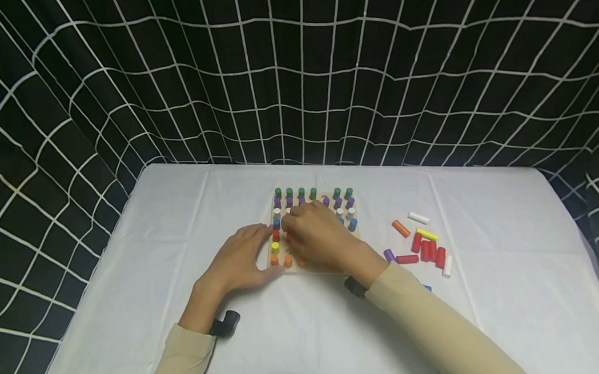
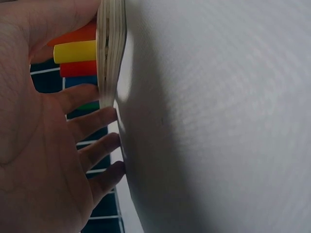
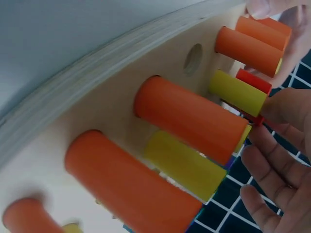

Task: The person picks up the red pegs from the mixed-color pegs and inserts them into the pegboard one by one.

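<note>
tan sleeve [image 1: 441, 321] closest, then our right hand [image 1: 323, 231], grip pinching a red peg [image 1: 290, 231] over the pegboard [image 3: 112, 107]; our left hand [image 1: 237, 263] spread at its left edge. pegboard's toward the far edge of the surface [image 1: 298, 336].

Soft light evens the counter [image 1: 289, 348]; the left wrist view is dimmer, crossed by a blurry shadow [image 2: 150, 126].

Pegboard [image 3: 112, 99], centre of head frame: no legible text.
Loose pegs [image 1: 425, 251], right of centre: no legible labels.
Wrist device [image 1: 228, 324], lower left: no legible brand.
Backdrop [image 1: 285, 45], upper frame: no legible signs.
</note>
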A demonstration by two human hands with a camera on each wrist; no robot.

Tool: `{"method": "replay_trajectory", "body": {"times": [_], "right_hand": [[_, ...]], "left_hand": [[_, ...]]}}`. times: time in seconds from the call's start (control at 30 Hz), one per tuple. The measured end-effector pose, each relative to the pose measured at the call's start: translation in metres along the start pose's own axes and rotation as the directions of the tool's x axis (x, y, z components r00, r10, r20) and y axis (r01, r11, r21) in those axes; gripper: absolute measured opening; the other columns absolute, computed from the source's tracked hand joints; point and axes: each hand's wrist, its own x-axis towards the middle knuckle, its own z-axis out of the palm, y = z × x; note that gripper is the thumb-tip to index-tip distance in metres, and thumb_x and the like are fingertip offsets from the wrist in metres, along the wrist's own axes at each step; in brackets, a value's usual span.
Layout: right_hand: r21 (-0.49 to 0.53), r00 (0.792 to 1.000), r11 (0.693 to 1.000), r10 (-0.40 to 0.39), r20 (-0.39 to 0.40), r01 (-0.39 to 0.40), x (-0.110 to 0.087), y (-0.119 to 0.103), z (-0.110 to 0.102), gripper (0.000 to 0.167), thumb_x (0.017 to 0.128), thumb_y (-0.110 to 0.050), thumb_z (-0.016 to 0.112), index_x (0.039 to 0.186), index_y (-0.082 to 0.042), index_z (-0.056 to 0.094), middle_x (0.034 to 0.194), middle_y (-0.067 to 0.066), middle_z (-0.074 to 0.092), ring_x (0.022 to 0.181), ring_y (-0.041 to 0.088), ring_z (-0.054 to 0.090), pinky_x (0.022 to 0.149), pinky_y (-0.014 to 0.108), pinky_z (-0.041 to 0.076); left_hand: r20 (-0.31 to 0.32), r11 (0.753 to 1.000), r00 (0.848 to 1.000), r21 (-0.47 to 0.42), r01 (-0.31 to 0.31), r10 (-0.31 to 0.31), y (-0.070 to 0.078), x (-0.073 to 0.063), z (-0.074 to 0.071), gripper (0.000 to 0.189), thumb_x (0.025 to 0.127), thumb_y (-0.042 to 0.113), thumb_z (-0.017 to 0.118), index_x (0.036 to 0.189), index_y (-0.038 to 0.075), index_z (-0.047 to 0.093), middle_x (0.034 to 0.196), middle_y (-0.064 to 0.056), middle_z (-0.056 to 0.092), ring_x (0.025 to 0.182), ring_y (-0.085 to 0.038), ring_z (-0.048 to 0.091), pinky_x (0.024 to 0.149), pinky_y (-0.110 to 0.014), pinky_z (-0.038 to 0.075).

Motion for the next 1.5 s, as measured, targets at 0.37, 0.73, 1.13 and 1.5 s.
{"method": "replay_trajectory", "body": {"times": [0.37, 0.73, 1.13, 1.5], "right_hand": [[0.037, 0.996, 0.995, 0.094, -0.003, -0.093, -0.023, 0.008, -0.010, 0.021, 0.095, -0.017, 0.074, 0.116, -0.016, 0.078, 0.108, 0.001, 0.077, 0.110, 0.025, 0.072, 0.111, 0.051, 0.054], [0.077, 0.981, 0.978, 0.194, -0.028, -0.191, -0.062, 0.025, -0.024, 0.022, 0.092, -0.016, 0.078, 0.113, -0.011, 0.079, 0.112, 0.006, 0.078, 0.109, 0.027, 0.071, 0.103, 0.047, 0.059], [0.064, 0.974, 0.974, 0.220, -0.052, -0.216, -0.101, 0.044, -0.031, 0.024, 0.090, -0.017, 0.080, 0.113, -0.010, 0.078, 0.106, 0.006, 0.077, 0.097, 0.025, 0.070, 0.092, 0.048, 0.060], [0.047, 0.970, 0.973, 0.228, -0.080, -0.225, -0.129, 0.054, -0.030, 0.021, 0.089, -0.013, 0.078, 0.110, -0.010, 0.078, 0.105, 0.006, 0.076, 0.097, 0.028, 0.071, 0.088, 0.048, 0.061]], "left_hand": [[0.005, 1.000, 1.000, -0.002, 0.006, -0.006, 0.001, 0.002, 0.002, 0.088, 0.091, 0.058, 0.070, 0.161, 0.012, 0.043, 0.165, -0.012, 0.047, 0.157, -0.034, 0.040, 0.130, -0.055, 0.035], [0.015, 0.999, 0.999, -0.006, 0.041, -0.041, 0.000, 0.003, 0.003, 0.089, 0.089, 0.059, 0.070, 0.161, 0.014, 0.044, 0.166, -0.011, 0.046, 0.158, -0.034, 0.039, 0.131, -0.056, 0.033], [0.012, 0.999, 0.999, -0.015, 0.039, -0.039, 0.000, 0.003, 0.002, 0.090, 0.087, 0.058, 0.071, 0.161, 0.014, 0.044, 0.166, -0.011, 0.047, 0.157, -0.033, 0.039, 0.131, -0.055, 0.033], [0.010, 1.000, 1.000, -0.003, 0.028, -0.028, -0.001, 0.003, 0.004, 0.089, 0.088, 0.059, 0.070, 0.160, 0.014, 0.045, 0.165, -0.011, 0.047, 0.157, -0.034, 0.039, 0.131, -0.055, 0.033]]}}
